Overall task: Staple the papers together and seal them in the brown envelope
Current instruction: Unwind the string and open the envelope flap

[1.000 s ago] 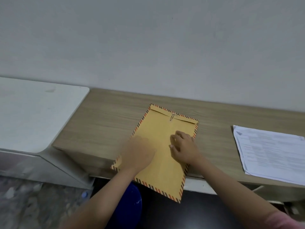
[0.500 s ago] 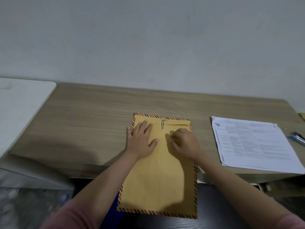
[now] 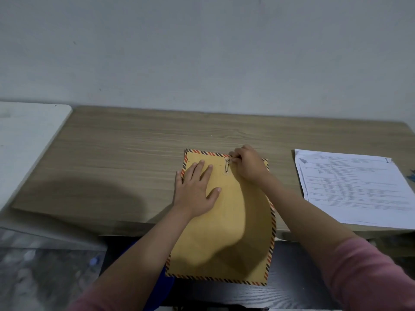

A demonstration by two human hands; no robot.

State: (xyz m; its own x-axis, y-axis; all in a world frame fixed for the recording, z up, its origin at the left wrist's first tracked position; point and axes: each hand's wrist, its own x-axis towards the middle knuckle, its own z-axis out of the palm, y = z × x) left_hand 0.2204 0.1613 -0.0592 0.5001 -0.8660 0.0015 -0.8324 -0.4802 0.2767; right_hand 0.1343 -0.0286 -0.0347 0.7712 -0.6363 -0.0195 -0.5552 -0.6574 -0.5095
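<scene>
While the left hand (image 3: 195, 187) lies flat with its fingers spread on the upper left of the brown envelope (image 3: 224, 223), pinning it to the wooden desk (image 3: 134, 158), the right hand (image 3: 249, 164) is curled at the top edge and pinches the metal clasp (image 3: 227, 166) that holds the flap down. In the head view, the only one there is, the step in hand looks like opening the envelope, so the task is early: the papers (image 3: 354, 187) lie in a loose-looking stack on the desk well to the right, apart from the envelope, and whether a staple already joins them I cannot tell, since the dark mark at their top right corner is too small to read. The next move, by my judgement, calls for freeing the clasp and lifting the flap while the flat hand keeps the envelope from sliding. Its lower half hangs over the desk's front edge, so it could tip or slip toward the person if the pressing hand lets go. No stapler shows plainly; a bluish object (image 3: 412, 175) is cut off at the far right edge and may be a tool. A white surface (image 3: 27, 142) adjoins the desk on the left, and nothing lies between envelope and papers.
</scene>
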